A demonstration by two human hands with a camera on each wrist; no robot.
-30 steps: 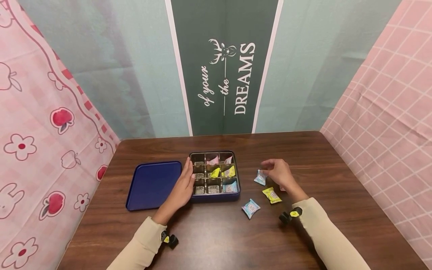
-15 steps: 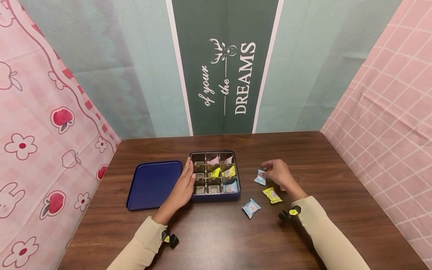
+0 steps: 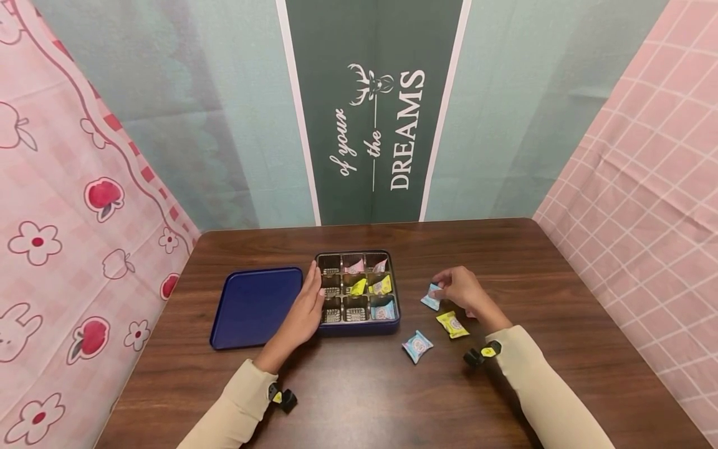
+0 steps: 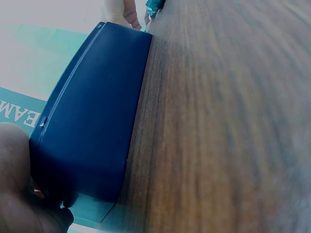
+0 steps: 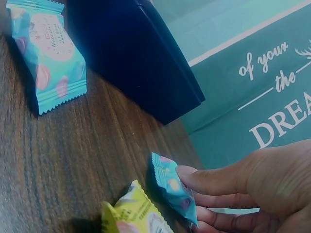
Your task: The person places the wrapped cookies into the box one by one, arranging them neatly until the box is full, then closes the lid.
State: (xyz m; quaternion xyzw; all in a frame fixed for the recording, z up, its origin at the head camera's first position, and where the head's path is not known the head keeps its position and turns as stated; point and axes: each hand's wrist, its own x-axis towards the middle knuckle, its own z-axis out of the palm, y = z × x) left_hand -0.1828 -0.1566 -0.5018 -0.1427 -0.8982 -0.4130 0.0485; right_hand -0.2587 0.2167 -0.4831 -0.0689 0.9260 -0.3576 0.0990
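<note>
A dark blue tin [image 3: 359, 329] with a compartment tray holds pink, yellow and blue wrapped candies in its middle and right columns; the left column holds none. Along its left side lies my left hand [image 3: 305, 308], fingers straight against the wall. In the left wrist view the tin's side [image 4: 97, 111] stands beside that hand's fingers. Right of the tin, my right hand [image 3: 462, 290] pinches a blue wrapped candy [image 3: 430, 298] at the tabletop. The right wrist view has the thumb on top of this candy [image 5: 170, 182], with fingers behind it.
A yellow wrapped candy [image 3: 452, 325] and another blue one [image 3: 417, 347] lie near the right hand. A bit of pink wrapper [image 3: 470, 313] shows under the right wrist. The flat blue lid [image 3: 255, 308] lies left of the tin. Curtains hang behind the wooden table [image 3: 348, 399].
The right hand's fingers have closed in on the blue candy, which has shifted slightly left. The left hand and the tin have stayed in place.
</note>
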